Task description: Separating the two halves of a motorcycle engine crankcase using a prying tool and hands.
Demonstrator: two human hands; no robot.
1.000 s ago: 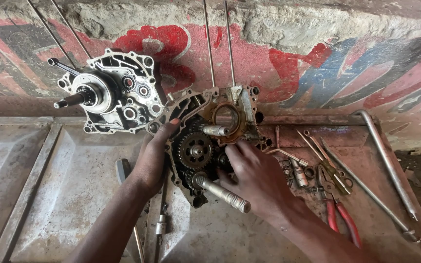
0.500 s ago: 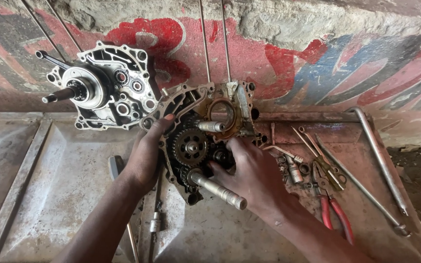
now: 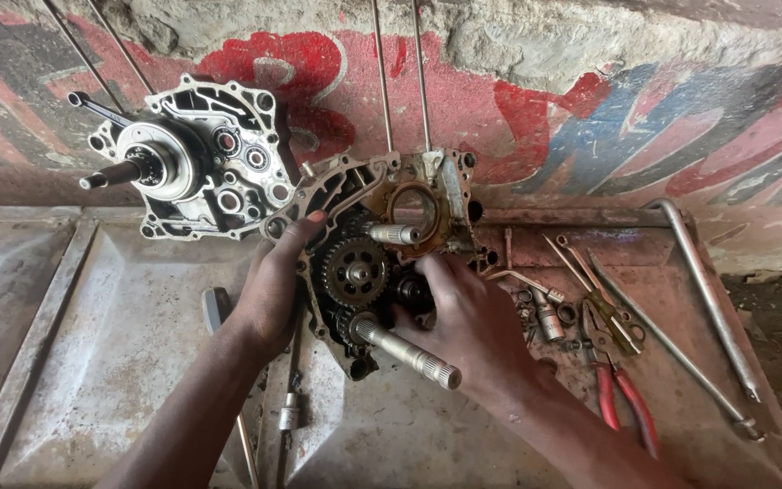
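A: Scene's a grimy metal tray (image 3: 92,362) against a rough wall (image 3: 590,118) painted red and blue. An open engine case half (image 3: 382,244) sits mid-tray, a second case half (image 3: 196,158) up left.

B: The view's drifted down a touch since a second ago; otherwise same.

A: Left hand (image 3: 273,290) grips the case's left edge. Right hand (image 3: 463,317) curls fingers in beside the gear (image 3: 355,270).

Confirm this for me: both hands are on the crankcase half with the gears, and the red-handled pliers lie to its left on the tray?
Not quite. The head view shows both the left hand and right hand on the geared crankcase half, but the red-handled pliers lie to its right on the tray, among the loose tools.
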